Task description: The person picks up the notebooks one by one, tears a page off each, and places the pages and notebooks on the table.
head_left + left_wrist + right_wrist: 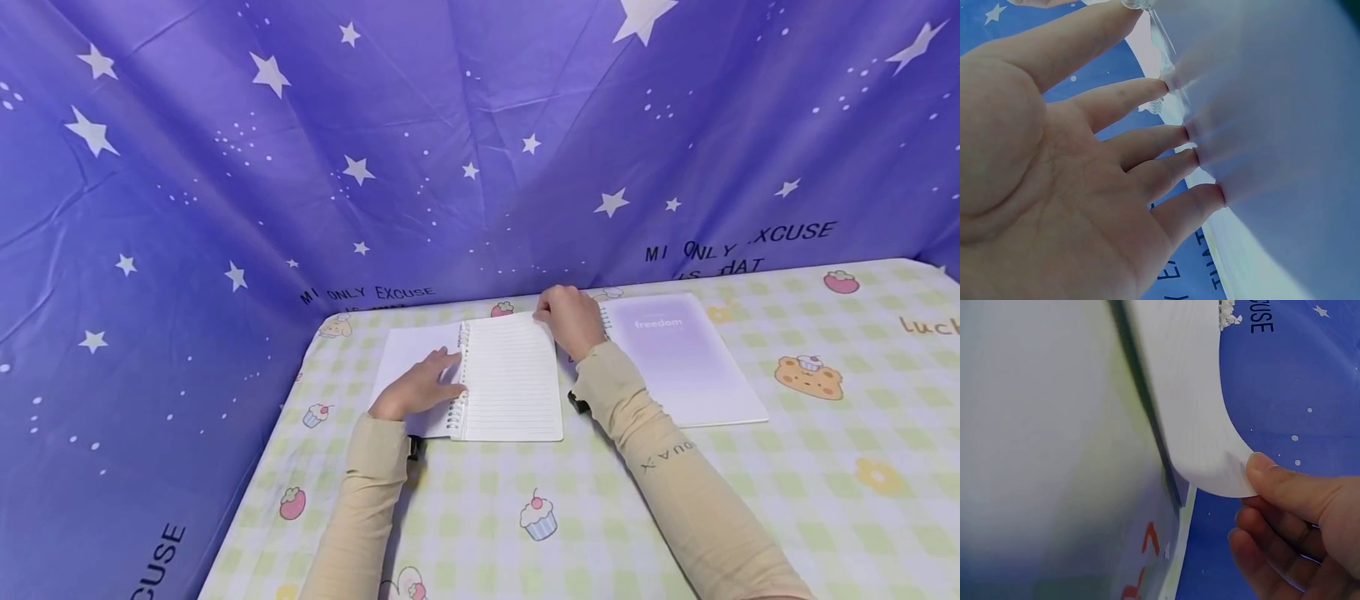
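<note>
Spiral-bound notebook point(513, 412): laid open on the checked tablecloth point(480, 517), between the two forearms, with the wire spiral point(454, 412) running between the left side point(412, 343) and the lined page point(517, 367). The upper right corner of the lined page is pinched between the thumb and fingers of the right hand point(572, 318); in the right wrist view the paper is seen bent into a curve toward the pinch. The number of sheets grasped cannot be told. The left hand point(420, 387) is rested over the left side, its fingers extended and spread, grasping nothing, with the thumb directed toward the spiral. A closed purple notebook point(667, 358), marked "freedom", is positioned to the right, beside the right sleeve point(652, 433). The tablecloth is backed by a purple star-printed curtain point(450, 217).
</note>
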Demonstrator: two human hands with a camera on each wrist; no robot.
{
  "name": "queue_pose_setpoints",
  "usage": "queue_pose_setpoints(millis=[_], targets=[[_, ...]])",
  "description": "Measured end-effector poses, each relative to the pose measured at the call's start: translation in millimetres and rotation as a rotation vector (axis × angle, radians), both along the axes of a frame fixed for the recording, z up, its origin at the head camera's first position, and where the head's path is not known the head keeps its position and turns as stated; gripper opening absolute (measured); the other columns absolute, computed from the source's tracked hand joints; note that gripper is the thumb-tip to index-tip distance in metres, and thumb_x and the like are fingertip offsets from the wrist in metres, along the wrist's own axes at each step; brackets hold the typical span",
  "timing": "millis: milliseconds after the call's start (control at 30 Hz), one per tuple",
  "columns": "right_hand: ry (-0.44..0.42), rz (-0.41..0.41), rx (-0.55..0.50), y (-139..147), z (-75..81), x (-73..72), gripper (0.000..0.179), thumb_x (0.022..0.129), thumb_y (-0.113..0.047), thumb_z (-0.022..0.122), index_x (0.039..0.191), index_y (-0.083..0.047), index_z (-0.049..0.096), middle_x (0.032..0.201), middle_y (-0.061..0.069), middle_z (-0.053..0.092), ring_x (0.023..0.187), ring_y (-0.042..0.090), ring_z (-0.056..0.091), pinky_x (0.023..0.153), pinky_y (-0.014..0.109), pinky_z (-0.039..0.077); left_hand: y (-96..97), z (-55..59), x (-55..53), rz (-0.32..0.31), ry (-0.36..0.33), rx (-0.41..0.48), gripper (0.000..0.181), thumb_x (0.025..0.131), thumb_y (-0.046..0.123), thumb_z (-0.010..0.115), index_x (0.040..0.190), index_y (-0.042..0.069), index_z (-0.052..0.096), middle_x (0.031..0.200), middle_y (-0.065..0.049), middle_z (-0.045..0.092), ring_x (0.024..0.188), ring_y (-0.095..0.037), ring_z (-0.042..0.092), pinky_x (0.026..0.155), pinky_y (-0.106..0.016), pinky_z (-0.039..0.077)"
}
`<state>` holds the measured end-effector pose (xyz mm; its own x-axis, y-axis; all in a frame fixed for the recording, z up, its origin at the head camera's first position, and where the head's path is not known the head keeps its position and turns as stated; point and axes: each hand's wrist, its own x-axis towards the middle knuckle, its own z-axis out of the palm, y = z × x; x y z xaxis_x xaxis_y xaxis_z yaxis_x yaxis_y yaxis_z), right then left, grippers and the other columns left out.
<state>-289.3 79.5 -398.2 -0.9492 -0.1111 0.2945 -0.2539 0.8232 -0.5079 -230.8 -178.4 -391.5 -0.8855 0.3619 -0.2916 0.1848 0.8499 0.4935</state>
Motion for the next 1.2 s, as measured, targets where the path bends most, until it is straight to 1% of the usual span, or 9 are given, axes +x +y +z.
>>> queue_pose_setpoints(millis=[267,367,467,600,733,867,1000,1100,1200], targets=[[0.006,0.031,0.041,1,0.5,0.5,0.009,0.091,-0.011,0.071,0.09,-0.003,0.076,0.092,0.013,0.075,0.084,0.032,0.069,0.074,0.045,0.056,-0.4,0.2,0.1,0.0,-0.003,0.008,0.066,0.099,0.026,0.06,0.154,0.002,0.033,0.163,-0.023,0.016,0.152,-0.036,0.011,0.125,-0.049,0.011],[0.031,0.082,0.066,2,-2.0,-1.1,0.011,0.094,-0.007,0.067,0.097,-0.003,0.077,0.096,0.015,0.074,0.089,0.033,0.069,0.078,0.047,0.057,-0.5,-0.2,0.1,0.001,-0.003,0.007,0.066,0.099,0.026,0.06,0.154,0.002,0.033,0.163,-0.023,0.016,0.152,-0.036,0.011,0.125,-0.049,0.012],[0.05,0.152,0.107,3,-4.5,-2.1,0.022,0.097,0.0,0.059,0.109,-0.004,0.076,0.102,0.018,0.072,0.096,0.036,0.067,0.083,0.048,0.057,-0.6,-0.8,0.0,0.003,-0.005,0.002,0.066,0.099,0.026,0.06,0.154,0.003,0.033,0.163,-0.023,0.016,0.152,-0.035,0.011,0.125,-0.049,0.012],[0.037,0.211,0.158,4,-6.0,-2.6,0.033,0.098,0.007,0.05,0.117,-0.006,0.074,0.106,0.02,0.069,0.099,0.037,0.064,0.087,0.048,0.055,-0.8,-1.0,-0.5,0.004,-0.005,0.001,0.066,0.099,0.026,0.06,0.154,0.003,0.033,0.163,-0.023,0.016,0.152,-0.036,0.011,0.125,-0.049,0.011],[0.003,0.217,0.185,4,-5.6,-1.7,0.037,0.098,0.007,0.048,0.119,-0.01,0.074,0.109,0.02,0.068,0.1,0.036,0.062,0.089,0.048,0.054,-0.7,-0.9,-0.6,0.002,-0.004,0.0,0.066,0.099,0.027,0.06,0.154,0.003,0.033,0.163,-0.023,0.016,0.152,-0.035,0.011,0.125,-0.05,0.011],[0.011,0.229,0.216,4,-7.8,-1.4,0.038,0.098,0.007,0.047,0.119,-0.01,0.073,0.11,0.021,0.068,0.102,0.037,0.062,0.092,0.05,0.053,-0.6,-1.1,-0.5,0.001,-0.003,0.003,0.066,0.099,0.027,0.06,0.154,0.004,0.033,0.163,-0.022,0.016,0.153,-0.035,0.011,0.125,-0.05,0.011],[0.042,0.248,0.238,5,-10.0,-0.9,0.033,0.097,0.005,0.052,0.117,-0.009,0.075,0.11,0.023,0.068,0.103,0.039,0.061,0.094,0.051,0.052,-0.5,-1.3,-0.9,0.0,0.0,0.013,0.066,0.098,0.026,0.06,0.153,0.002,0.033,0.163,-0.023,0.016,0.152,-0.036,0.011,0.125,-0.05,0.011],[0.062,0.265,0.238,5,-10.4,-0.1,0.026,0.093,0.002,0.061,0.111,-0.008,0.077,0.108,0.022,0.068,0.101,0.038,0.059,0.091,0.05,0.053,-0.5,-1.7,-1.2,-0.005,0.001,0.014,0.066,0.098,0.025,0.06,0.153,0.001,0.033,0.163,-0.023,0.016,0.152,-0.036,0.011,0.125,-0.05,0.011],[0.081,0.288,0.201,5,-9.7,-0.3,0.019,0.089,0.003,0.068,0.101,-0.005,0.079,0.104,0.019,0.072,0.096,0.036,0.061,0.086,0.048,0.054,-0.2,-1.2,-0.9,-0.009,0.001,0.014,0.066,0.098,0.024,0.061,0.153,0.001,0.033,0.163,-0.023,0.015,0.152,-0.036,0.01,0.125,-0.05,0.011]])
